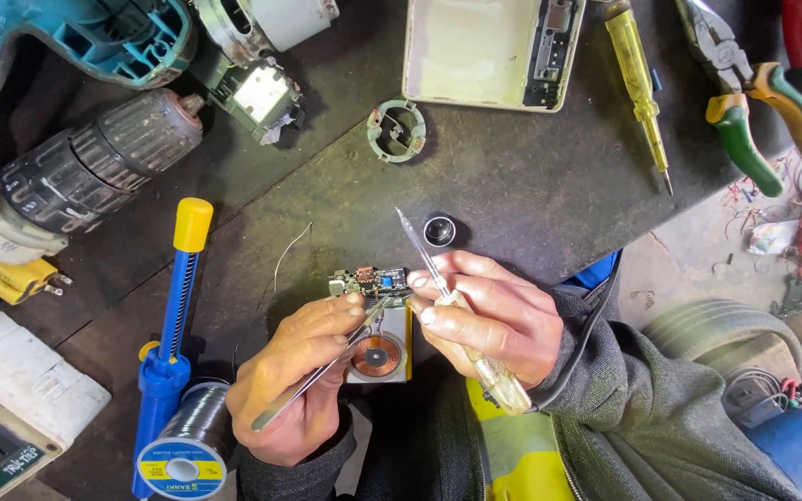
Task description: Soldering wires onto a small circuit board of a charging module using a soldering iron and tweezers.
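Tweezers [313, 378] sit pinched in the left hand [294, 385], its fingers closed around the metal shaft, the tips resting on a small green circuit board [370, 280]. The right hand [494, 320] is closed around the clear handle of a thin screwdriver [447, 297], whose blade angles up and away from the person, its tip above the dark counter [531, 186]. The board lies near the counter's near edge, between the two hands, touching the top of a small flat module with a copper coil [378, 354] which sits just under the fingers of both hands.

Just beyond the screwdriver's tip rests a small round black part [439, 230]. Farther toward the far edge lie a pale green ring-shaped part [396, 131] and an opened cream-coloured casing [489, 51]. A yellow screwdriver [638, 88] lies beside the casing, and pliers with green and orange grips [744, 102] are near the far right corner.

On the left side, a blue desoldering pump with a yellow cap [174, 334] runs toward the near edge, with a spool of solder wire [187, 445] touching its lower end, just beside the left hand. A dismantled drill chuck and motor [95, 162] lie at the far left, with a teal tool housing [95, 37] beyond them.
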